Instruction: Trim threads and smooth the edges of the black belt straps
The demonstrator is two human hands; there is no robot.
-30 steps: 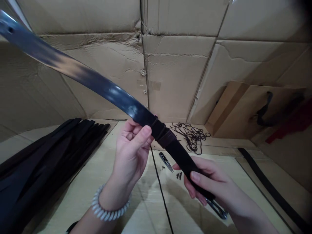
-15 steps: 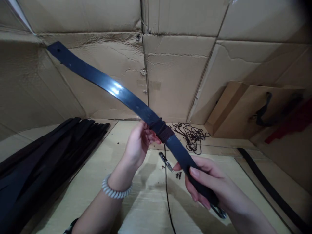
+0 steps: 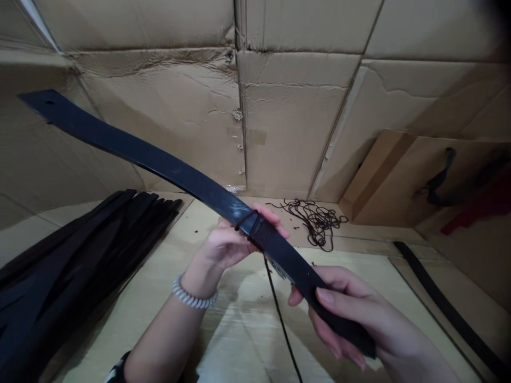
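Observation:
A long, flat, curved black strip (image 3: pixel 175 170), with a hole near its far end, slants across the view from upper left to lower right. My right hand (image 3: pixel 347 314) grips its lower end, thumb on top and fingers curled below. Dark cord (image 3: pixel 261 231) is wound around the strip near the middle, and a loose tail hangs down from it. At this winding my left hand (image 3: pixel 227 242) reaches under the strip, its fingers curled behind and showing past the far edge. The strip partly hides a pair of thread snips (image 3: pixel 277 268) on the table.
Several dark strips (image 3: pixel 99 250) lie piled at left. A tangle of dark cord (image 3: pixel 319 221) rests at the back, beside a brown paper bag (image 3: pixel 403 175). Another black strip (image 3: pixel 439 303) lies at right. Cardboard walls (image 3: pixel 295 122) enclose the pale tabletop (image 3: pixel 239 319).
The strip's far end has swung left and slightly down, and its face has tilted. My left hand's fingers have moved farther under the winding. My right hand keeps its grip.

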